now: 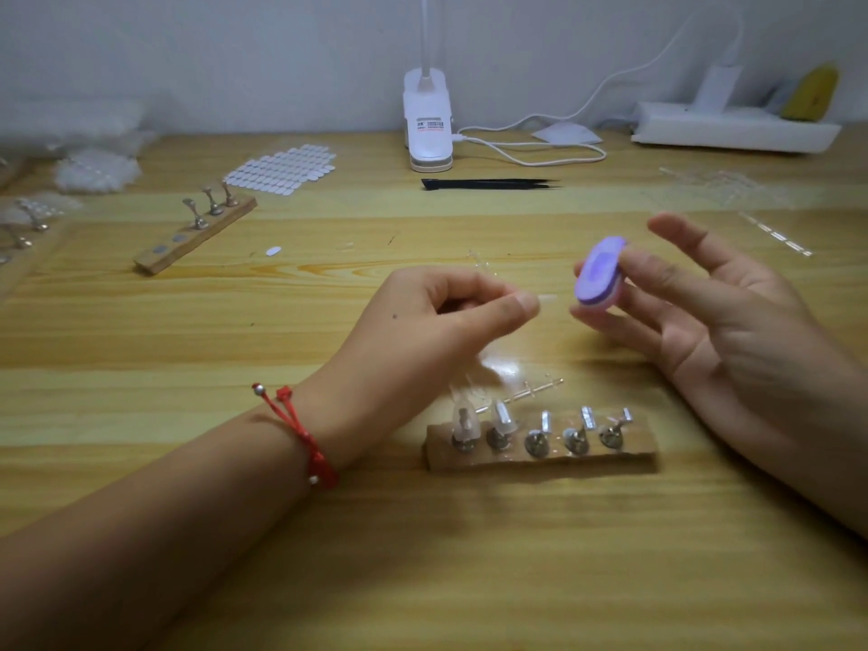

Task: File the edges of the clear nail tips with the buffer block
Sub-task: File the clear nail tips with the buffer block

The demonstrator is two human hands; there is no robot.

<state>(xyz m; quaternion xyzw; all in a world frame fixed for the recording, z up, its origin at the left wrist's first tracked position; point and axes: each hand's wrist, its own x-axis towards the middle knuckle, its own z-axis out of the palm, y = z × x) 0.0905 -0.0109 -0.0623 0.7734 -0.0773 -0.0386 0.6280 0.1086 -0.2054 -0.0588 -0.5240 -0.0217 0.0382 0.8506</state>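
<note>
While the bench [141,321] carries the wooden holder [540,458], both hands hover just beyond it. The left hand [437,317] pinches a faint clear nail tip [547,298]. The right hand [714,321] nips the buffer block [599,274] between thumb and fingertip, its other fingers spread. With so light a hold, the block could twist or the tip could flick away.

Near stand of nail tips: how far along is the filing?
Two mounted tips sit at the left end of the wooden stand; whether they are filed can't be seen. In hand: the left hand pinches a clear nail tip, and the right hand holds the buffer block beside it, apart. Left: three bare pegs, so at least three more tips seem due.
</note>
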